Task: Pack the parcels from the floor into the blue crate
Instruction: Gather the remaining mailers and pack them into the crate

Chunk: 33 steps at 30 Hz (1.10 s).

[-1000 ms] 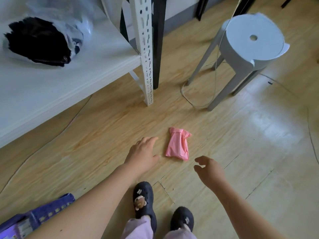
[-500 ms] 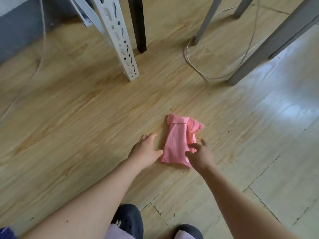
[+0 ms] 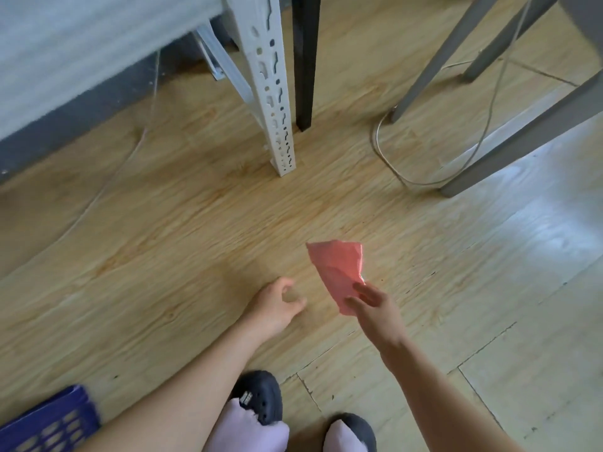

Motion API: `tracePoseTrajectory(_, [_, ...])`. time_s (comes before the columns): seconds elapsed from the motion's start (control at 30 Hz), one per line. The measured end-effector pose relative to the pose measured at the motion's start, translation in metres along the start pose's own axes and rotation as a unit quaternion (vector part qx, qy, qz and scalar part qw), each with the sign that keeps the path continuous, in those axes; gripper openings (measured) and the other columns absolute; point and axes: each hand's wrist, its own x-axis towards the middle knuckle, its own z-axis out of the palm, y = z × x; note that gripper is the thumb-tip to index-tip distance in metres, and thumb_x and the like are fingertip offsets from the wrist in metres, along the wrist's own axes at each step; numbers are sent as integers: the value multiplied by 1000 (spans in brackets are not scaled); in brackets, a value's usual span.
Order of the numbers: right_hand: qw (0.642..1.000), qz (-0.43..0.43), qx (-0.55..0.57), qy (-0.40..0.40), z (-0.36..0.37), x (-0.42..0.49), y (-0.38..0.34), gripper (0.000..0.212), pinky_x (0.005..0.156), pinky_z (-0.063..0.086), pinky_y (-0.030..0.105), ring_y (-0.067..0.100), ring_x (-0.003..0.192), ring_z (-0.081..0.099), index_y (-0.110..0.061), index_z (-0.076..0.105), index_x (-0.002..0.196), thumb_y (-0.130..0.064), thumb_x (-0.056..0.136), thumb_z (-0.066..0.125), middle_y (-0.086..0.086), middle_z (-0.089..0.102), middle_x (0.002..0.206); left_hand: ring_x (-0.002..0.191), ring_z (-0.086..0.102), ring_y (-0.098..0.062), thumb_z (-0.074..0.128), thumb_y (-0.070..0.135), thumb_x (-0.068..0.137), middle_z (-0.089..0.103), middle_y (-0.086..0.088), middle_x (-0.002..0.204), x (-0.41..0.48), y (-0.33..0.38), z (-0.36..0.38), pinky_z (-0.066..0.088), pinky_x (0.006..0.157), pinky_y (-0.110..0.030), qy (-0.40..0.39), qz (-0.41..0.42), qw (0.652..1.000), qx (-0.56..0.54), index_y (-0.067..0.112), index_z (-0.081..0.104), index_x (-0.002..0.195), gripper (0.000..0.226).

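Note:
A small pink parcel (image 3: 339,269) is lifted off the wooden floor, pinched at its near end by my right hand (image 3: 375,308). My left hand (image 3: 277,305) hovers just left of it over the floor, fingers loosely curled, holding nothing. A corner of the blue crate (image 3: 49,422) shows at the bottom left, beside my left forearm.
A white perforated shelf post (image 3: 270,93) and a black leg (image 3: 303,60) stand ahead. Grey stool legs (image 3: 522,135) and a looping cable (image 3: 391,161) are at the right. My dark slippers (image 3: 261,399) are at the bottom centre.
My right hand took hold of the pink parcel and raised it off the floor. My left hand drew back from the parcel and curled loosely.

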Motion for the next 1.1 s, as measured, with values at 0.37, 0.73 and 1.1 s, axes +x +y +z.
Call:
tracePoseTrajectory(0.37, [977,-169,-125,-34,-11,-208,-149,45,46,18,26,12,49,22,-2,42,53,-35,77,61,5,27,51,70,63,-29,61,44,86,62,-17,83,-191,31,-103,58,61,-38,17,-214,819,-533,5,56,91,40])
tracePoseTrajectory(0.73, [977,-104,-184,-14,17,-285,-197,25,77,48,31,23,90,61,-12,62,106,-24,85,60,9,66,103,70,50,-26,55,12,35,52,-14,70,-334,-55,-149,36,66,-33,193,-159,828,-501,5,60,76,42])
tracePoseTrajectory(1.1, [955,-132,-146,-220,167,-368,-216,16,82,55,51,29,84,69,-22,55,102,-15,89,61,10,70,90,78,61,-29,55,14,45,63,-12,75,-420,-208,-174,46,72,-37,213,-80,792,-567,15,64,78,35])
